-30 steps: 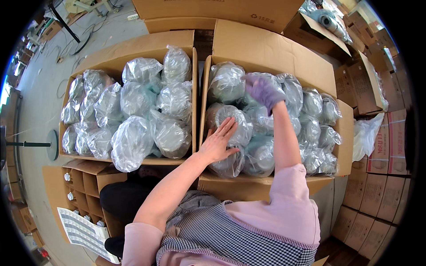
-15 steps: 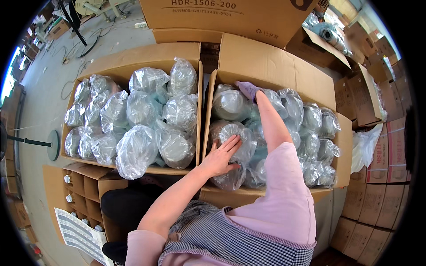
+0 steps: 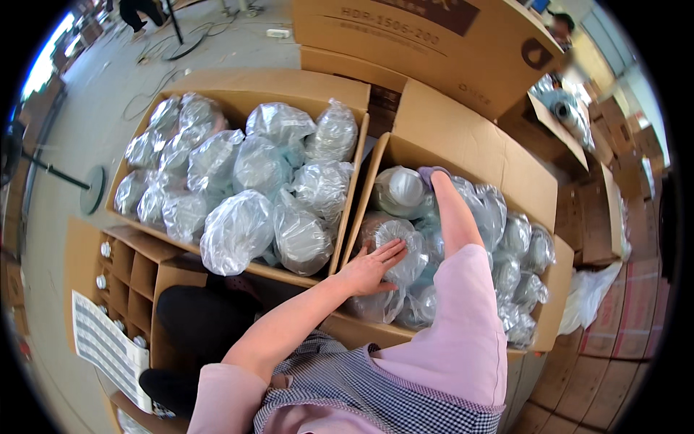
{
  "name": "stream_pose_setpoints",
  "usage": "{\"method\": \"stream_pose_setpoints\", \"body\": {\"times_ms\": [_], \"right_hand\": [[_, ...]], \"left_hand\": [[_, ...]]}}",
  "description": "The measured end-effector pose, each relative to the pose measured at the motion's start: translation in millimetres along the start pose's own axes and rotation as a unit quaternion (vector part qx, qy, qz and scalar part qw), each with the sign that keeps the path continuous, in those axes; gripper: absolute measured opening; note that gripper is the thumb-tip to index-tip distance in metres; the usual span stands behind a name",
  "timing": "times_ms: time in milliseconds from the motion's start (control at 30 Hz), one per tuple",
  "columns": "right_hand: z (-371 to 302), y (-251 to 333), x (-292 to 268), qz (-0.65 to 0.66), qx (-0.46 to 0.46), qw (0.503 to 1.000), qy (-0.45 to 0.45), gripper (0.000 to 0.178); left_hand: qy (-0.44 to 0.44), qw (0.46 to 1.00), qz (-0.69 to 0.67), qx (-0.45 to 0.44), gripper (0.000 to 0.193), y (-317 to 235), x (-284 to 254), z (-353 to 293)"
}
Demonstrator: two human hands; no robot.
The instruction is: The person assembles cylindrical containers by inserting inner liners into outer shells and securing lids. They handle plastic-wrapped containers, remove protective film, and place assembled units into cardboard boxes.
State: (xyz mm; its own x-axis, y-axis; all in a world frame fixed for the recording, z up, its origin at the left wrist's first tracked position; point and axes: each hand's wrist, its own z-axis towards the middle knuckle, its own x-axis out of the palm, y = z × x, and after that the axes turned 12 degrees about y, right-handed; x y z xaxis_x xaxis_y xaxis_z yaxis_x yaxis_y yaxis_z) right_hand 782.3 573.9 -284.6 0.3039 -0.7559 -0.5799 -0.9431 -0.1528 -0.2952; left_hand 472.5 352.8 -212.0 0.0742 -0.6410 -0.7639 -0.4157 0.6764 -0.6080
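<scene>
My left hand (image 3: pixel 374 270), bare, lies with its fingers outstretched on a round object in clear plastic wrap (image 3: pixel 399 249) in the right carton (image 3: pixel 359 210). My right hand (image 3: pixel 434 175), in a purple glove, reaches down at the back of the same carton. It is beside another wrapped round object (image 3: pixel 403 191) with a pale top. Its fingers are mostly hidden, so I cannot see whether they grip anything. More wrapped objects (image 3: pixel 483 210) fill the rest of this carton.
To the left, another open carton (image 3: pixel 354 181) holds several wrapped objects (image 3: pixel 260 168). A divided carton (image 3: pixel 168 278) with white-capped items stands at lower left. A large carton (image 3: pixel 434 54) rises behind. Stacked boxes (image 3: pixel 578 376) and a plastic bag (image 3: pixel 589 296) are at right.
The view has turned, shifting and tilting the cartons in the picture. My right hand has sunk lower behind the wrapped object. My left hand stays on its wrapped object.
</scene>
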Motion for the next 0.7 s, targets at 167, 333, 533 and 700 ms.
{"method": "stream_pose_setpoints", "body": {"times_ms": [167, 333, 533, 700], "right_hand": [[-11.4, -15.5, 6.5, -0.04, -0.004, 0.999, 0.005, 0.052], [-15.9, -14.3, 15.6, -0.069, -0.013, 0.998, -0.004, 0.056], [-5.0, -5.8, 24.9, -0.072, -0.066, 0.994, -0.046, 0.061], [40.5, -10.8, 48.2, -0.056, -0.115, 0.982, -0.14, 0.065]], "left_hand": [[-0.035, 0.999, -0.002, 0.021, 0.084, 6.0, 10.7, 1.6], [-0.031, 0.999, 0.01, 0.024, 0.082, 6.7, 11.3, 1.4], [-0.049, 0.999, -0.007, 0.019, 0.081, 6.3, 18.1, -0.9], [-0.074, 0.997, -0.005, 0.018, 0.082, 9.3, 20.1, 5.0]]}}
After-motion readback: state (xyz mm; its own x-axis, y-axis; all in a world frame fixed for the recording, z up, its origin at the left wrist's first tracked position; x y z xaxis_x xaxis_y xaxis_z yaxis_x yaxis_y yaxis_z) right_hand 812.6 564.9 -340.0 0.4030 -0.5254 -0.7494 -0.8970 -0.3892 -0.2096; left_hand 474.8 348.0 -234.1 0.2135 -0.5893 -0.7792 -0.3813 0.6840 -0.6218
